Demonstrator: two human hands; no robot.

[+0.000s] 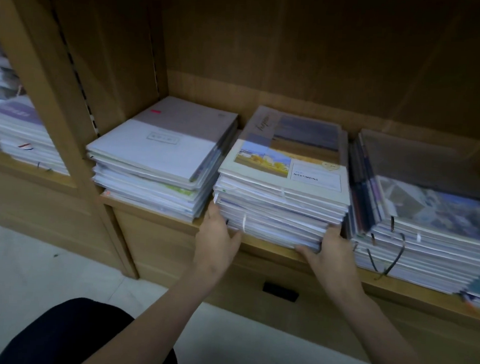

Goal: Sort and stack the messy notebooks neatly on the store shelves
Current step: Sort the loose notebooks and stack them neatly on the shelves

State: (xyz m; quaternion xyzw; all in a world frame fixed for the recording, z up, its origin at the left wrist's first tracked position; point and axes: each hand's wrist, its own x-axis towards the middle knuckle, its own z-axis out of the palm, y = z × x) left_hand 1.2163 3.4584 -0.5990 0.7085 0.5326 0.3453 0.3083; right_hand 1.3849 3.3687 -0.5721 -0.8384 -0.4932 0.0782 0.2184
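A tall middle stack of notebooks point(283, 202), topped by a cover with a landscape picture, sits on the wooden shelf point(171, 219). My left hand point(218, 237) lies flat against the stack's lower left corner. At the lower right corner, my right hand point(327, 252) presses on the stack, its thumb along the bottom front edge. To the left lies a lower stack with a pale grey and lilac cover point(161, 153). On the right a third stack point(429, 223) holds upright notebooks at its left side and has black straps hanging down its front.
More notebook piles point(12, 126) fill the neighbouring shelf bay at far left, behind a wooden upright point(75, 130). Below the shelf is a wooden cabinet front with a dark slot point(281, 292). The floor point(28, 266) is pale tile. My dark-clothed knee point(74, 338) shows at the bottom.
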